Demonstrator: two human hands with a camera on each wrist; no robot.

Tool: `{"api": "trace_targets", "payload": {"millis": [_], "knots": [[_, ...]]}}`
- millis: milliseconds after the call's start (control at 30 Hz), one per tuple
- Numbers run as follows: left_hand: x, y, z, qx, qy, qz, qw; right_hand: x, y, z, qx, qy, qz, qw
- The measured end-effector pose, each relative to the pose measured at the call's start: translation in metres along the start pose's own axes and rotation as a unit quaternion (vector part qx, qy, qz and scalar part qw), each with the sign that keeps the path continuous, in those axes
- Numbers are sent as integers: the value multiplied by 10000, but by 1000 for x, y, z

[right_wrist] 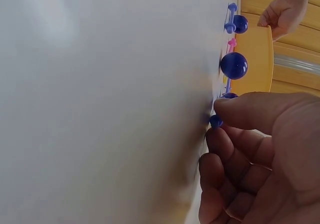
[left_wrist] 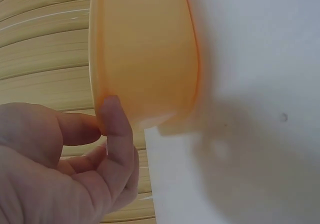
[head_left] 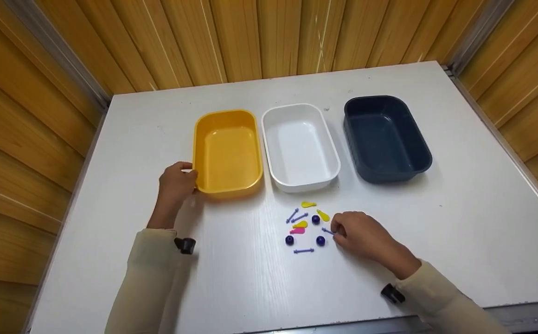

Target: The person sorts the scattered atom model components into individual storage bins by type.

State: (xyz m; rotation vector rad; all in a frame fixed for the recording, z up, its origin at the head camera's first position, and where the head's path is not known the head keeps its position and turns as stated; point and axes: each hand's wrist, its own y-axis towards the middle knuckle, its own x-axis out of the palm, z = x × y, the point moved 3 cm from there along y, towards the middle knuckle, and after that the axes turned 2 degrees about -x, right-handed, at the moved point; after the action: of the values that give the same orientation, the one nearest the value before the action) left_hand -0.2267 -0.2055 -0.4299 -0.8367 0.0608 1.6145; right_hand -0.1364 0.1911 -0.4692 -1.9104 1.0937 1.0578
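My left hand [head_left: 176, 185] pinches the near left corner of the yellow tray [head_left: 227, 118], thumb and a finger at its rim. My right hand [head_left: 364, 234] is low over the table, its thumb and fingertips pinching one end of a small purple bar with knobbed ends [head_left: 327, 230]. In the right wrist view a round knob of it [right_wrist: 215, 121] shows between thumb and finger. Left of this hand lie three dark blue balls [head_left: 320, 240], more purple bars [head_left: 304, 251], yellow balloon-shaped pieces [head_left: 323, 215] and a pink one [head_left: 297, 230].
Beside the yellow tray stands a white tray [head_left: 301, 183], and farther right a dark blue tray [head_left: 385, 176]. All rest on a white table [head_left: 232, 278]. Wood-patterned walls [head_left: 236, 41] surround its back and sides.
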Motion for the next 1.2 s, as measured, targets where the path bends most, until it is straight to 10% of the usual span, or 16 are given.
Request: {"api": "trace_targets", "payload": {"millis": [833,1200], "knots": [[0,1,0,-290,-122,-12,9995,-5,4,-1,371,-25,-66,9993],[1,1,-1,-184,-149,104,9997,-20,13,-9,57,-92,488,9988]]}}
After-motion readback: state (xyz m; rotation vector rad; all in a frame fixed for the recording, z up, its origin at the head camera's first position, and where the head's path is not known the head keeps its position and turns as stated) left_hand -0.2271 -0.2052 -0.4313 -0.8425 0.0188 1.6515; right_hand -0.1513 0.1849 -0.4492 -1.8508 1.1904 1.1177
